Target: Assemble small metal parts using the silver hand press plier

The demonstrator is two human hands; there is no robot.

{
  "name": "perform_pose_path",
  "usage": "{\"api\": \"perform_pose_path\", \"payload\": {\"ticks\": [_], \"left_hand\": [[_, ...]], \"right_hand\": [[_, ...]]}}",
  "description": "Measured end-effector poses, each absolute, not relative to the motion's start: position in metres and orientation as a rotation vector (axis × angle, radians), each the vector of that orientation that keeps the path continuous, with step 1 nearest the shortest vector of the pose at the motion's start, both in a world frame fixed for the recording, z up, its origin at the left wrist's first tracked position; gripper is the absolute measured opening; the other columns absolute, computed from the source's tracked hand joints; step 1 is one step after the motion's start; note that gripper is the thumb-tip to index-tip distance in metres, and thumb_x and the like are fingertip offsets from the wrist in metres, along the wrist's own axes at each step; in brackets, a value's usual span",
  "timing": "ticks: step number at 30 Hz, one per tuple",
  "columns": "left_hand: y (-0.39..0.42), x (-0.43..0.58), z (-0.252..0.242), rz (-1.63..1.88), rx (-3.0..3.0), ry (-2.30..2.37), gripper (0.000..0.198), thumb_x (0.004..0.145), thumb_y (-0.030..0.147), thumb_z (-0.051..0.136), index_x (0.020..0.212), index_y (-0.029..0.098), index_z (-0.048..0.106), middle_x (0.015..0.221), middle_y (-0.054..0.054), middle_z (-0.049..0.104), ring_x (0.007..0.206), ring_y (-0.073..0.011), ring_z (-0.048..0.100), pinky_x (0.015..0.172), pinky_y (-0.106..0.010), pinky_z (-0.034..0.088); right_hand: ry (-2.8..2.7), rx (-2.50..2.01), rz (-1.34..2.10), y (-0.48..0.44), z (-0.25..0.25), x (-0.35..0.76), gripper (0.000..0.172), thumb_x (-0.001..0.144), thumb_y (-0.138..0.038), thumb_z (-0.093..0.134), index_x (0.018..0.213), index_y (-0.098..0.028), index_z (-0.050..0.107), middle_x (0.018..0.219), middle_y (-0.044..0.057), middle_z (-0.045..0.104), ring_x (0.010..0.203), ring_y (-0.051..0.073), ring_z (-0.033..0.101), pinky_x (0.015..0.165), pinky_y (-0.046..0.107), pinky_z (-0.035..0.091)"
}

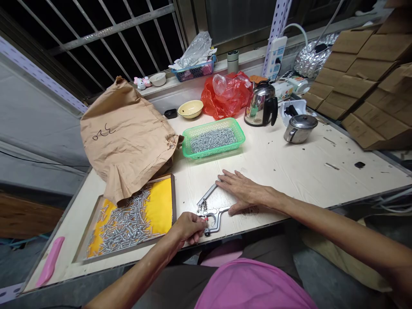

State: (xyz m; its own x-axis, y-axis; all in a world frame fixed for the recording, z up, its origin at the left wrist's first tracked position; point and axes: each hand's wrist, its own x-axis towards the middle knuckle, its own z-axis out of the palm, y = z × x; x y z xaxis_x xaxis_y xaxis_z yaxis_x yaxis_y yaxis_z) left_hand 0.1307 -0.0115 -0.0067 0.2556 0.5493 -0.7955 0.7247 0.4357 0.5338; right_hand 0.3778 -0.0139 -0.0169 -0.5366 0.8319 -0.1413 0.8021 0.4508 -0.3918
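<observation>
Lying silver-grey, the lever tool (219, 219) shows a dark spring (204, 205).

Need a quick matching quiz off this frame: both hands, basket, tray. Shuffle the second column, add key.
1. left hand
2. right hand
3. basket
4. tray

A. yellow inside
B. fingers spread, at the upper end of the lever
C. green
D. fingers bunched, by the red part of the metal tool

Pairs: 1-D, 2-B, 3-C, 4-A
</observation>
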Motion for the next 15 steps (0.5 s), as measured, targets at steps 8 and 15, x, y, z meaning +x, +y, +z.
{"api": "perform_pose_path", "payload": {"ticks": [8, 15], "left_hand": [[-0.015, 0.13, -0.007, -0.187, 1.236, 1.428, 0.035, 0.063, 0.047, 0.061, 0.05, 0.017, 0.049, 0.033, 0.005, 0.045, 0.029, -0.0057, 0.036, 0.035, -0.019, 0.023], [-0.032, 0.133, 0.005, -0.019, 2.012, 1.52, 0.027, 0.082, 0.041, 0.05, 0.075, 0.017, 0.06, 0.066, -0.002, 0.06, 0.062, -0.0162, 0.058, 0.058, -0.027, 0.043]], "right_hand": [[-2.636, -1.476, 0.501, -0.009, -0.01, 0.369, 0.085, 0.057, -0.051, 0.078, 0.124, -0.01, 0.046, 0.118, 0.017, 0.051, 0.109, 0.032, 0.043, 0.097, 0.051, 0.03], [-2.657, -1.497, 0.46, -0.022, 0.0, 0.365, 0.038, 0.073, -0.039, 0.072, 0.096, -0.012, 0.058, 0.098, 0.012, 0.055, 0.095, 0.025, 0.049, 0.083, 0.036, 0.04]]}}
